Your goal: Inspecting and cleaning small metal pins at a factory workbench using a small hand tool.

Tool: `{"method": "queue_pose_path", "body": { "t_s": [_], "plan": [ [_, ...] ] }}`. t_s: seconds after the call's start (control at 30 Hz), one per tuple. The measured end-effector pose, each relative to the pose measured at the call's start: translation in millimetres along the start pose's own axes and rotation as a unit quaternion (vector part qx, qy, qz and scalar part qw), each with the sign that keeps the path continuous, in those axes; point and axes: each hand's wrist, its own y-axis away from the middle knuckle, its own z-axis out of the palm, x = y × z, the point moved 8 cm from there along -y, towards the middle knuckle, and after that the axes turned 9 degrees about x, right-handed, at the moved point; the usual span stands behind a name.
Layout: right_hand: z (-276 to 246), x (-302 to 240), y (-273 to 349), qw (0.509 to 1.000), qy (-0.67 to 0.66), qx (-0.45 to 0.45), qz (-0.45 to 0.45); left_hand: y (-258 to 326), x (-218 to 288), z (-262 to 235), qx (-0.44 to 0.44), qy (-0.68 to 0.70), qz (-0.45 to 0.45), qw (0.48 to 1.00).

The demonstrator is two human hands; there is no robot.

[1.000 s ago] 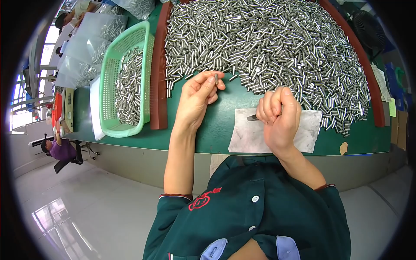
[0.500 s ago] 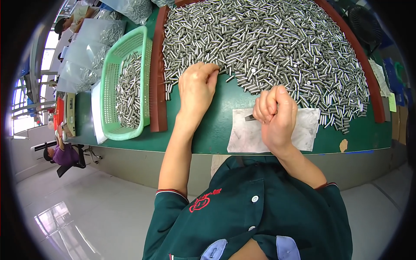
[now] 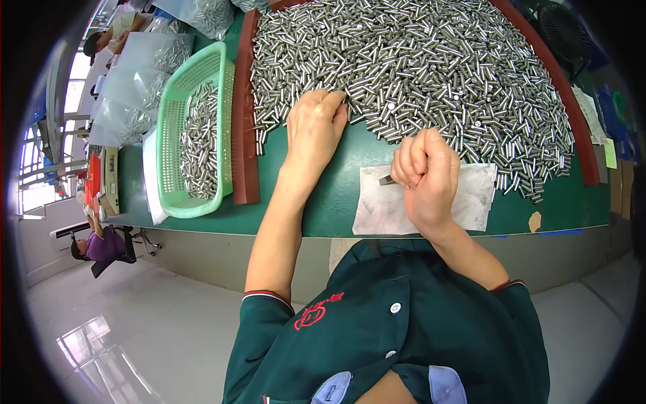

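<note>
Head view: the left hand (image 3: 313, 128) sits near the middle of the frame, back up, at the lower edge of a big heap of pins (image 3: 404, 60). Its fingers bend down to the metal and the thumb stands close to the index finger with a small gap; from here I can't tell whether a pin is between them. The right hand (image 3: 432, 182), right of centre, is turned over with its fingers curled snugly into the palm, and a dark piece (image 3: 385, 180) pokes out at its left side.

Under that hand lies a smudged white sheet (image 3: 377, 210), partly covered, on the green table (image 3: 323, 202). A red rail (image 3: 245, 161) stands between the left hand and the green basket (image 3: 161, 161) at left; a second rail (image 3: 564, 101) bounds the heap at right. Bags (image 3: 145, 66) of pins fill the upper left, a fan (image 3: 564, 30) the upper right, and a co-worker in purple (image 3: 106, 246) sits at far left.

The pins are short, silvery rods, shiny, jumbled every way across the top of the frame; more lie loose in the basket.
</note>
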Motion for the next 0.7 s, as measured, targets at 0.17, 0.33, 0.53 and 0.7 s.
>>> {"method": "queue_pose_path", "body": {
  "t_s": [0.17,0.33,0.53,0.7],
  "plan": [
    [0,0,0,1.000,-0.006,0.000,-0.004,-8,1,-1,-0.047,0.008,0.016,0.999],
    [-1,-2,-1,1.000,0.000,-0.001,-0.014,-14,1,4,-0.064,0.020,0.035,0.997],
    [1,-2,3,1.000,-0.005,-0.005,-0.014,-21,2,2,-0.097,0.044,0.036,0.994],
    [-2,1,2,1.000,0.001,-0.002,-0.004,-16,9,-20,-0.088,0.038,-0.016,0.995]
  ]
}}
